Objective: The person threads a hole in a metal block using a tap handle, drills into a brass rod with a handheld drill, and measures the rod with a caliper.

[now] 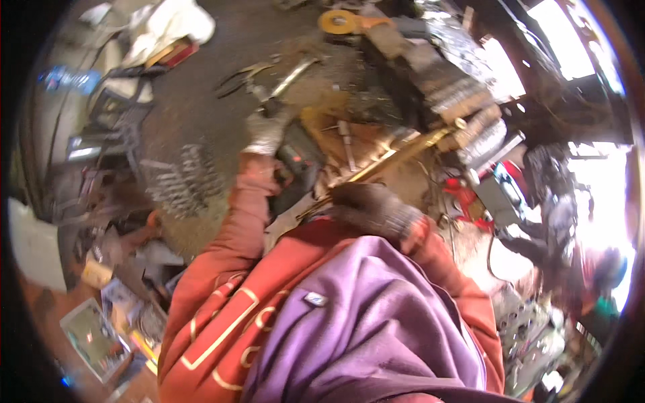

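Observation:
My left hand (264,132), in a pale grey glove, reaches forward over the floor. Its fingers are smeared by motion, at the dark end of a tool with a shiny metal shaft (293,78). Beside that wrist is a dark green and black power tool (297,161). My right hand (376,211), in a dark glove, is close to my body, its fingers closed over the lower part of a long brass-coloured rod (406,153). The rod slants up to the right toward stacked blocks. A slim tool with a pale handle (346,142) lies beyond it.
Dark-handled pliers (235,82) lie ahead on the floor. Blurred coiled metal pieces (185,181) lie left. A yellow tape roll (337,22) and worn blocks (457,97) stand at the far right. Red items (460,198) and a grey-green box (498,195) are to the right.

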